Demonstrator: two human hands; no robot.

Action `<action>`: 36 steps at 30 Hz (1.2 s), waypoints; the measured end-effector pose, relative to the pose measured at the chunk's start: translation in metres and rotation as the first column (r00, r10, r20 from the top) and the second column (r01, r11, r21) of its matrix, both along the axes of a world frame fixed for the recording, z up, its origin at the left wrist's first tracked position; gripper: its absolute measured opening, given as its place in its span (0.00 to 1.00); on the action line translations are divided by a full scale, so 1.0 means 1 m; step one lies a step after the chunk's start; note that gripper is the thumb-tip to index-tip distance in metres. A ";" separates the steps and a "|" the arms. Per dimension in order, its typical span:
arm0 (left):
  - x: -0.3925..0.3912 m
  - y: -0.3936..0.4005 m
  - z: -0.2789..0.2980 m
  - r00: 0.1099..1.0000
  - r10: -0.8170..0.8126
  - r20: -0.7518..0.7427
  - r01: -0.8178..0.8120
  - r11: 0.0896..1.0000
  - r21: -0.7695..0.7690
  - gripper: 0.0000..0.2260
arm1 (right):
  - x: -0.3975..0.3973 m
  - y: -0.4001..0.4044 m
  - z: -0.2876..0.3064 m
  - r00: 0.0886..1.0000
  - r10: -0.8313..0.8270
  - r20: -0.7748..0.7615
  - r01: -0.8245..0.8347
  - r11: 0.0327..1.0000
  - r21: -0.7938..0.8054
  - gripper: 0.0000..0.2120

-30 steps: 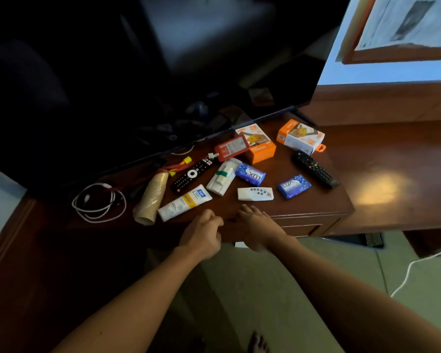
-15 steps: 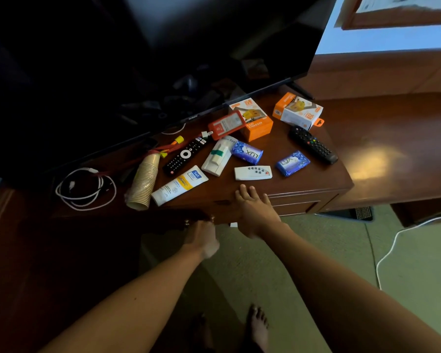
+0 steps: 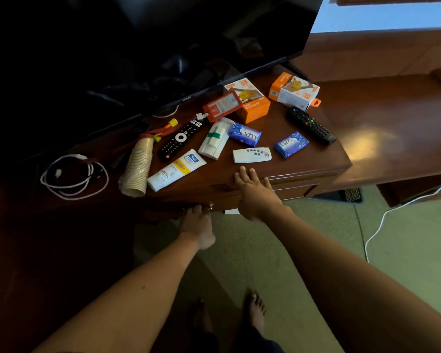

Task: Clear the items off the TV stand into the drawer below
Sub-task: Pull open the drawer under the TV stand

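Note:
The wooden TV stand (image 3: 316, 164) carries several items: a white cream tube (image 3: 176, 169), a stack of paper cups (image 3: 138, 169), a black remote (image 3: 180, 138), a white remote (image 3: 251, 155), two blue soap packs (image 3: 244, 134) (image 3: 290, 144), a white packet (image 3: 214, 142), a second black remote (image 3: 309, 124), two orange boxes (image 3: 252, 103) (image 3: 294, 90) and a red card holder (image 3: 222, 106). My left hand (image 3: 197, 222) is curled at the brass handle (image 3: 210, 206) of the drawer (image 3: 222, 200) below the top. My right hand (image 3: 252, 193) lies flat on the front edge, fingers spread.
A large dark TV (image 3: 138, 47) stands over the back of the stand. A coiled white cable (image 3: 71, 177) lies at the left. A lower wooden bench (image 3: 392, 128) adjoins on the right, with a white cord (image 3: 382, 225) on the carpet. My bare feet (image 3: 256, 312) are below.
My left hand dropped from the stand's top edge down to the drawer handle. My right hand stayed on the front edge. The view tilted downward.

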State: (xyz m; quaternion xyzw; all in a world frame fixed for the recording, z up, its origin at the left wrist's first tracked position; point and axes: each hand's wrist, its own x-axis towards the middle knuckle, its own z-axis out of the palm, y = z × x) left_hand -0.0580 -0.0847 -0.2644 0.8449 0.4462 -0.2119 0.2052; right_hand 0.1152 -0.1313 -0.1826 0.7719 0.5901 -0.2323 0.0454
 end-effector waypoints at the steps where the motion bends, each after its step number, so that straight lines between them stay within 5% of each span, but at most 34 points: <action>1: -0.003 -0.004 0.001 1.000 0.013 0.016 -0.013 1.000 -0.018 0.30 | 0.000 0.000 0.000 1.000 0.005 0.004 -0.005 1.000 -0.004 0.40; 18: -0.049 -0.158 0.002 0.948 0.285 0.138 -0.287 0.958 -0.008 0.26 | 0.002 -0.010 0.002 0.994 0.090 0.064 -0.087 0.995 -0.039 0.41; 36: -0.068 -0.227 0.003 0.951 0.297 0.084 -0.294 0.955 -0.047 0.26 | -0.004 -0.018 -0.001 0.990 0.085 0.116 -0.080 0.996 -0.048 0.42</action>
